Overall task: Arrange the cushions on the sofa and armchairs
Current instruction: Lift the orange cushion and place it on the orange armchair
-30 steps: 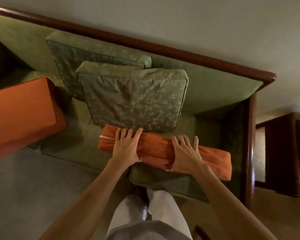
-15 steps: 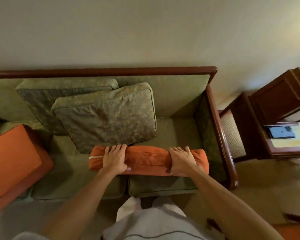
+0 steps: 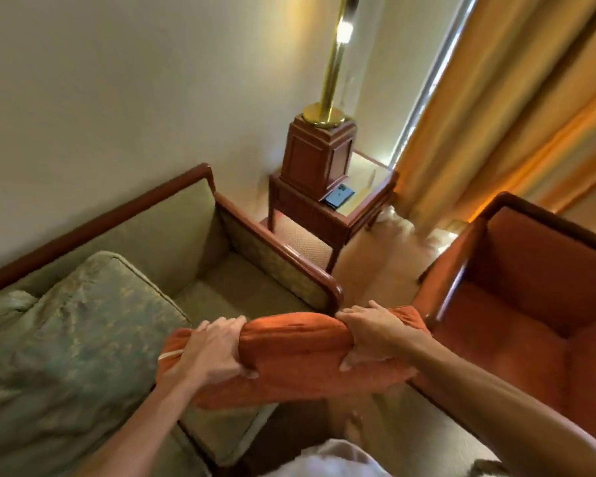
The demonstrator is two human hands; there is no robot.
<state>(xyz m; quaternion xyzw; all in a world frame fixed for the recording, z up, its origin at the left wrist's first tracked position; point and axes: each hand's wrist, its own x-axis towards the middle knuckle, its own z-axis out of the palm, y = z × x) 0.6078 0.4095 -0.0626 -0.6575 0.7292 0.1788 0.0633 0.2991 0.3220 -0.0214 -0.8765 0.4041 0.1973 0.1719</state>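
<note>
Held orange cushion mid-frame, lifted between sofa and armchair. My left hand and right hand each curled tight over top edge, probably for carrying it toward armchair at right.

Both hands grip an orange cushion along its top edge: the left hand near its left end, the right hand near its right. The cushion is held between a green sofa, where a green patterned cushion leans, and an orange armchair. Behind stand a wooden side table with a brass lamp, a phone, and curtains.
</note>
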